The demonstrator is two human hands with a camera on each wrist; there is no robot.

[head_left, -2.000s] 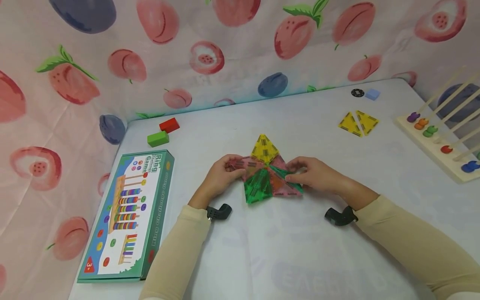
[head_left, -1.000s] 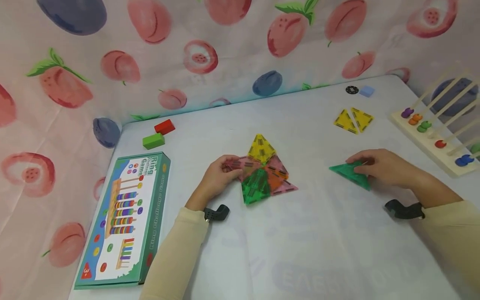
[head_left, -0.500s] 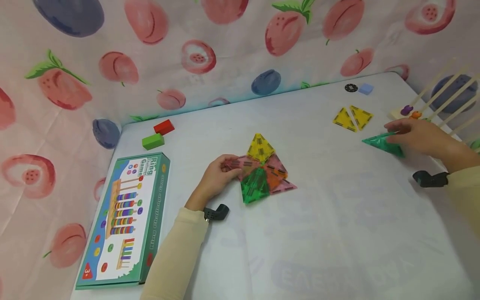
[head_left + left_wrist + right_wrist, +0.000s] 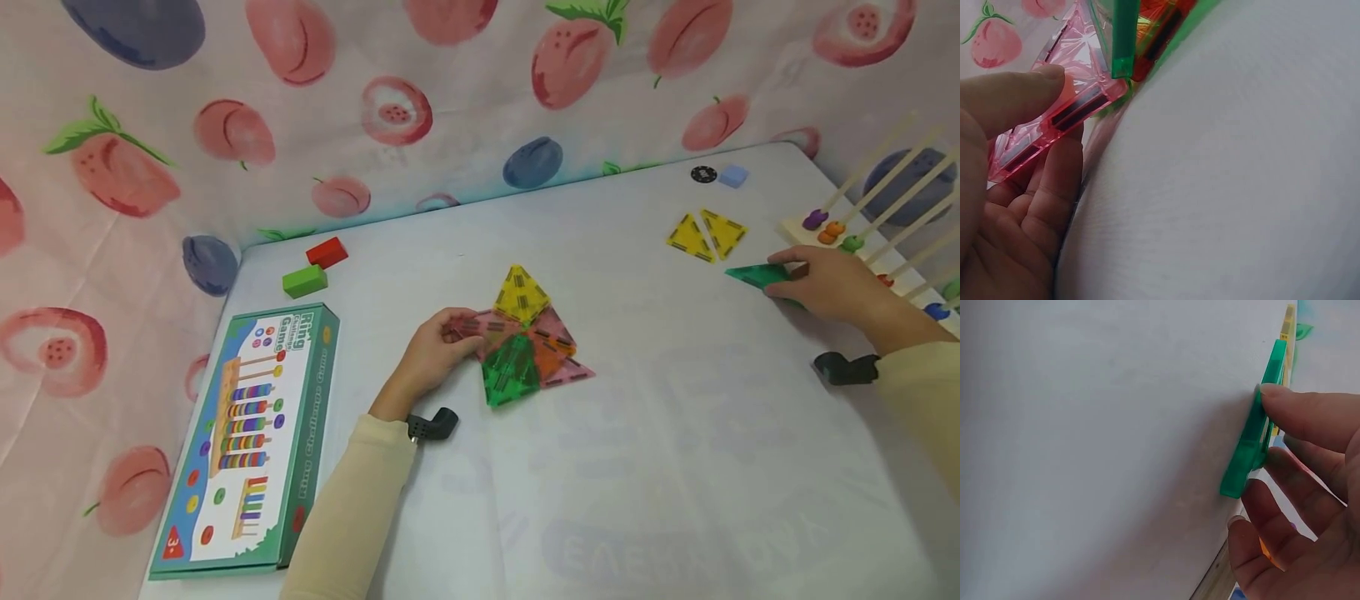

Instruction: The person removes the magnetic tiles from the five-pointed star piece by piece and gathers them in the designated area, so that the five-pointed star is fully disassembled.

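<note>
My left hand pinches a clear pink magnetic tile between thumb and fingers. That tile is the left point of a star-like build of see-through tiles, with a yellow tile at the top, a green one at the lower left, and orange and pink ones at the right. Over at the right of the table, my right hand holds a green triangular magnetic tile by its edge, thumb on one face and fingers on the other. Two yellow triangle tiles lie just beyond it.
A ring game box lies at the left, with a green block and a red block behind it. A wooden peg rack with coloured rings stands at the right edge. A black chip and blue square lie at the back.
My right hand has taken the green triangle off the build and carried it right, near the yellow triangles. The left hand has kept its grip on the pink tile.
</note>
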